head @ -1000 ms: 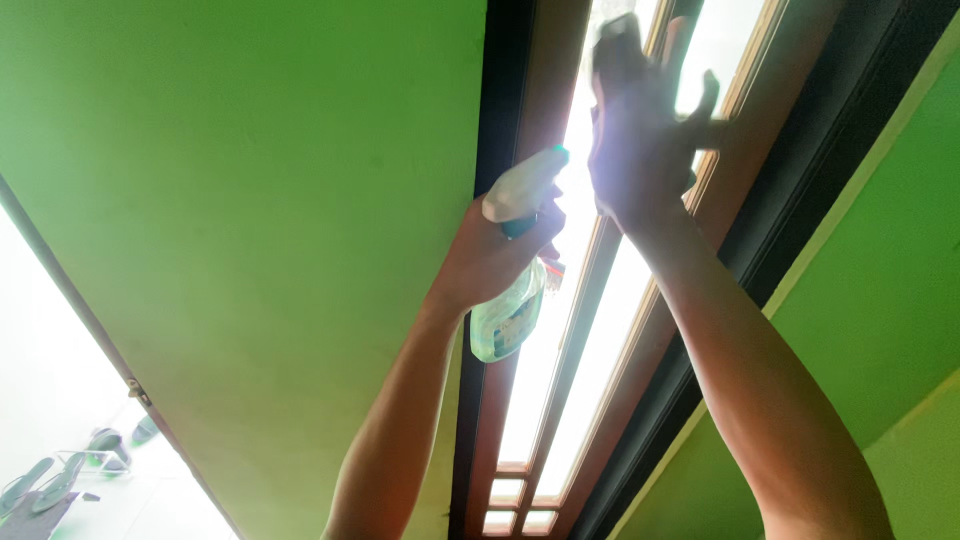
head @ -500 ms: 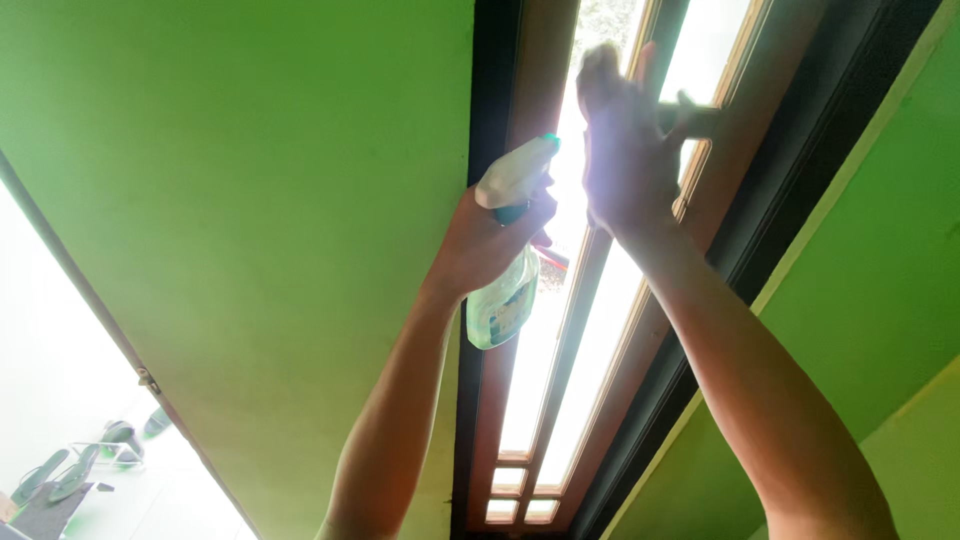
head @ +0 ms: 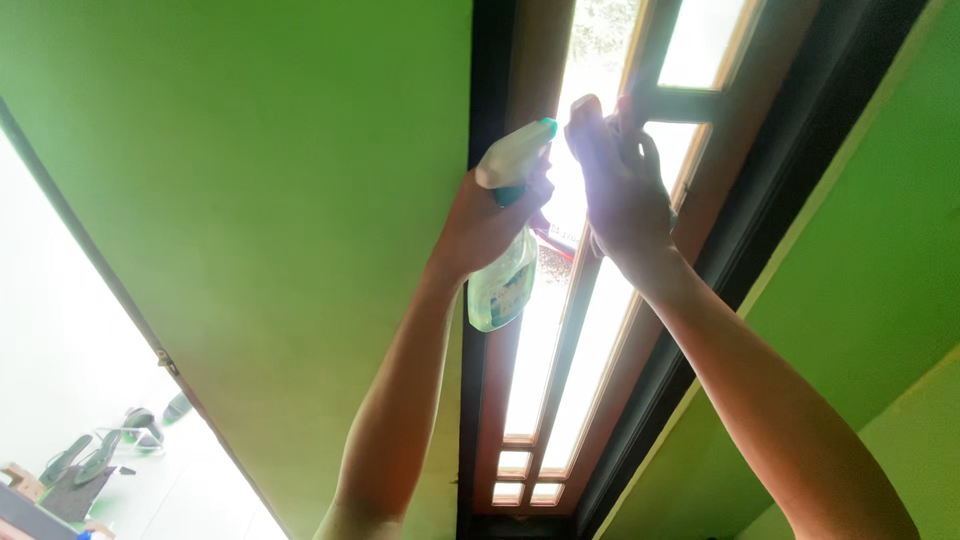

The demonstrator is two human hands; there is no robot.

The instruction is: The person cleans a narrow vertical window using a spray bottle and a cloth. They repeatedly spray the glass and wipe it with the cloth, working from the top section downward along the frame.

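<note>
The upper centre of the frame is crowded by the left hand (head: 480, 225) with its spray bottle (head: 505, 280) and the right hand (head: 620, 190) against the window frame (head: 690, 215). Open room is left over the green wall (head: 250, 200) at the left.

Green walls and a bright opening

Green wall (head: 280, 200) fills the left; a second green wall (head: 850, 300) stands right; sandals (head: 80, 460) lie at the lower-left corner.

- The left hand (head: 490, 222), just left of the frame's middle, is wrapped round the neck of a spray bottle (head: 503, 285), whose nozzle points to the upper right.
- The right hand (head: 622, 190) is raised just beside it, pressed against the bright window glass (head: 545, 340) near a wooden crossbar (head: 690, 103).
- The tall narrow window frame (head: 500, 380) runs down the middle.
- A green wall (head: 260, 200) fills the left.
- Sandals (head: 95, 455) lie at the lower left.
</note>
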